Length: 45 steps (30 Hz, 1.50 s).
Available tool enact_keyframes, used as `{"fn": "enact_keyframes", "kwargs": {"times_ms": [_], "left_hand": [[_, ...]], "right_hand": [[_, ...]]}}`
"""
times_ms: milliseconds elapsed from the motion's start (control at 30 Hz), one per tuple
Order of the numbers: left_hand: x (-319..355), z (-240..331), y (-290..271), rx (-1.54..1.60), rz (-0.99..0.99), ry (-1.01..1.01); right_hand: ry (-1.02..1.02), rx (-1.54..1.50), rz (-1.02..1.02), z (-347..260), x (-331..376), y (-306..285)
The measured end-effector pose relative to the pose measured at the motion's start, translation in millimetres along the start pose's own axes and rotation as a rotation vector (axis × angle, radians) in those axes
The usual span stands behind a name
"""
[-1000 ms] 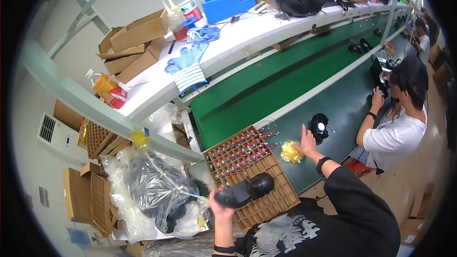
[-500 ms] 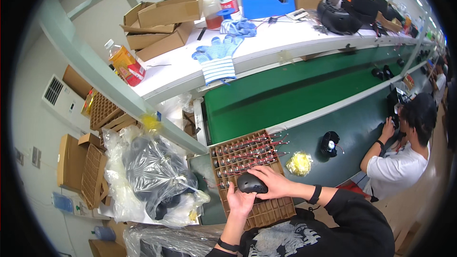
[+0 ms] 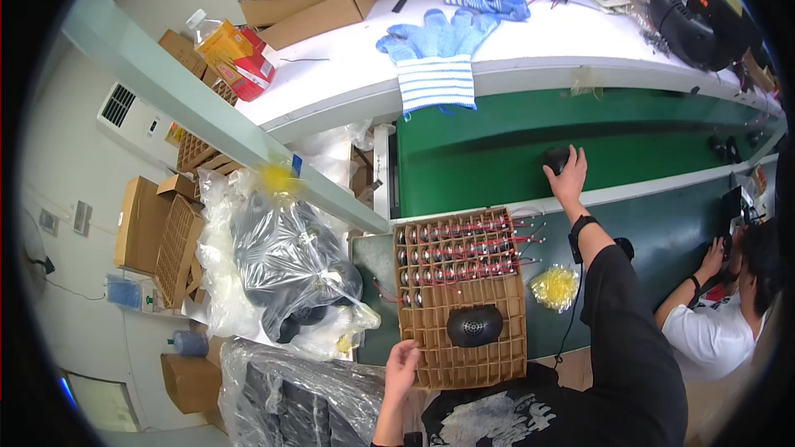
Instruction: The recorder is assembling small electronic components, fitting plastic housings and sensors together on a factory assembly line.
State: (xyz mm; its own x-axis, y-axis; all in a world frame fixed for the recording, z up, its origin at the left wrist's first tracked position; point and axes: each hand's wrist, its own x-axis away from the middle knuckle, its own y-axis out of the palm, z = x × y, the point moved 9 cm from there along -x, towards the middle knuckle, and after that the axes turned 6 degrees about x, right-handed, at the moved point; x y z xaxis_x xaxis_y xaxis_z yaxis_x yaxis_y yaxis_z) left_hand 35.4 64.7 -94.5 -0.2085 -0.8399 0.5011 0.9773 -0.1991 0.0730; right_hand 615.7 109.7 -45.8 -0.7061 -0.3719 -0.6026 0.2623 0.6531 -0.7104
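Observation:
My right hand [image 3: 568, 174] reaches far out over the green conveyor belt [image 3: 480, 165], its fingers closed around a rounded black plastic shell [image 3: 556, 159] at belt level. Beside the lower left edge of the cardboard divider tray [image 3: 464, 368], my left hand [image 3: 402, 368] holds nothing, its fingers loosely bent. Another black shell [image 3: 474, 327], with a round pattern of small holes, lies on the tray's lower cells. Rows of small round metal parts [image 3: 455, 250] with red wires fill the upper cells.
Right of the tray sits a yellow bundle [image 3: 555, 288] in clear wrap. Plastic-covered black parts [image 3: 286, 240] are piled left, behind a slanted post [image 3: 224, 132]. A striped glove [image 3: 437, 58] hangs over the white shelf's edge. A co-worker [image 3: 720, 306] sits at right.
My right hand has gone from the tray out to the belt with a black shell. My left hand has drawn back to the tray's side. The holed shell now shows on the tray. The view has shifted.

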Motion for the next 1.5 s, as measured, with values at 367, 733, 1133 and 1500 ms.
{"fn": "enact_keyframes", "kwargs": {"times_ms": [367,733,1133,1500], "left_hand": [[15,46,180,-1.228,-0.616,0.780],[-20,38,84,0.065,-0.512,0.021],[8,9,-23,0.814,-0.476,-0.406],[5,-15,-74,0.549,-0.590,-0.168]], "right_hand": [[-0.455,-0.703,-0.737,-140,186,-90],[0.002,-1.063,-1.233,-148,272,-136],[-0.457,-0.863,-1.292,-290,317,-123],[-0.968,-0.621,-1.142,-356,361,-170]]}}
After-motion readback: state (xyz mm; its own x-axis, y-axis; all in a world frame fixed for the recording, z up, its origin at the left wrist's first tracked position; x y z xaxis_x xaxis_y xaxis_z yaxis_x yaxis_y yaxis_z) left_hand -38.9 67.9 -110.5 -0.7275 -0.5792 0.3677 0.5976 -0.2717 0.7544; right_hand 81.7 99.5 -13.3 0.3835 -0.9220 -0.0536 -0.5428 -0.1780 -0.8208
